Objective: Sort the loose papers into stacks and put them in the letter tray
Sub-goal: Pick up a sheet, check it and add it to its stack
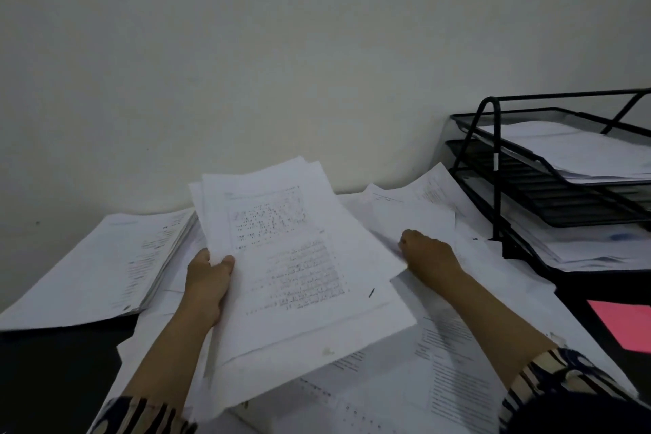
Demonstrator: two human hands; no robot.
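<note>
My left hand (210, 280) grips the left edge of a bundle of printed white sheets (299, 268), held up above the desk with its thumb on top. My right hand (428, 250) reaches to the right of the bundle and pinches the near edge of a loose sheet (412, 218) lying on the scattered papers (458, 345). A thick sorted stack (102, 268) lies on the left. The black wire letter tray (549, 187) stands at the right; its top and bottom shelves hold papers, and the middle shelf looks bare.
A pink sheet (625, 322) lies on the dark desk (53, 370) at the right edge, below the tray. A plain pale wall (281, 46) rises directly behind the desk. Loose papers cover most of the desk in front of me.
</note>
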